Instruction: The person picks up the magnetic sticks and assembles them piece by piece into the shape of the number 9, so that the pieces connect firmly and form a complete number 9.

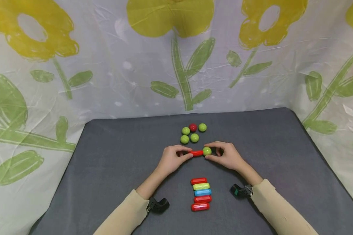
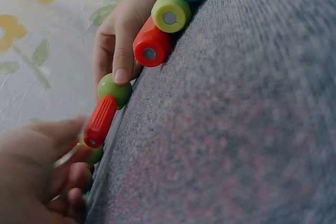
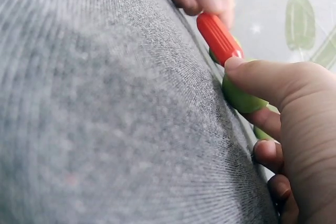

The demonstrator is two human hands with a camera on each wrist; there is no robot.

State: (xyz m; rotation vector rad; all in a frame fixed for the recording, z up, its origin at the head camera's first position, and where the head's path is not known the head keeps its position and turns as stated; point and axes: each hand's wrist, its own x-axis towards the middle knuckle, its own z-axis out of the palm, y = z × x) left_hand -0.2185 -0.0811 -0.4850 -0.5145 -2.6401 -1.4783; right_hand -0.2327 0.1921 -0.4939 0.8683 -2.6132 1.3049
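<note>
In the head view, my left hand (image 1: pixel 171 159) has thumb and forefinger at the left end of a red magnetic rod (image 1: pixel 197 153), seeming to pinch it; in the left wrist view the rod's end face (image 2: pixel 92 141) shows beside blurred fingers. A green ball (image 1: pixel 207 150) touches the rod's right end. My right hand (image 1: pixel 227 156) pinches this ball between thumb and forefinger. From the right wrist, the ball (image 3: pixel 241 95) is partly hidden behind the thumb, while the red rod (image 3: pixel 218 38) reaches toward the left fingertips.
Beyond the hands lie several green balls (image 1: pixel 194 137) and one red ball (image 1: pixel 193 127). Closer to me is a column of rods: red (image 1: pixel 198 180), yellow-green (image 1: pixel 201 186), blue (image 1: pixel 203 192), and two more red ones (image 1: pixel 200 207). A flower-printed curtain (image 1: pixel 120 81) borders the grey table (image 1: pixel 120 182).
</note>
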